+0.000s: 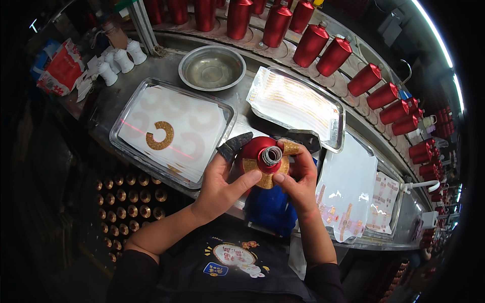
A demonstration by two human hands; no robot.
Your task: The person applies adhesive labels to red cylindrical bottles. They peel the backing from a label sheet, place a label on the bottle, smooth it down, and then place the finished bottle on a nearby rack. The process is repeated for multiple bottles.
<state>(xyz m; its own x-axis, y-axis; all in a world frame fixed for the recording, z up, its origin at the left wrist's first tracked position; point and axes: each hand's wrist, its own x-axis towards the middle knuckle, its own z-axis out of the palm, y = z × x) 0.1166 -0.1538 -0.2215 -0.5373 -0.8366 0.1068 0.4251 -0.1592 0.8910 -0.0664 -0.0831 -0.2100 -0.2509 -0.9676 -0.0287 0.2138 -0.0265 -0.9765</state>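
Observation:
Between my two hands is a red metallic bottle [254, 147], its silver threaded neck tipped up toward me. A gold curved decal [265, 181] lies around its shoulder. My left hand [222, 177] grips the left side of the bottle, its thumb pressing the decal's lower edge; a black cover wraps the index finger. My right hand [299, 174] holds the other side, thumb on the decal close to the left thumb. A gold piece lies along the right index finger; I cannot tell whether it joins the decal. Below the bottle is a bright blue cloth-like thing [270, 208].
At left, a metal tray [230, 112] bears a sheet with one gold C-shaped decal. Behind stands a metal bowl [212, 68]. Another tray [339, 136] and white sheets [348, 169] lie right. Red bottles [237, 19] line the far conveyor. Gold-topped items [132, 197] fill the lower left.

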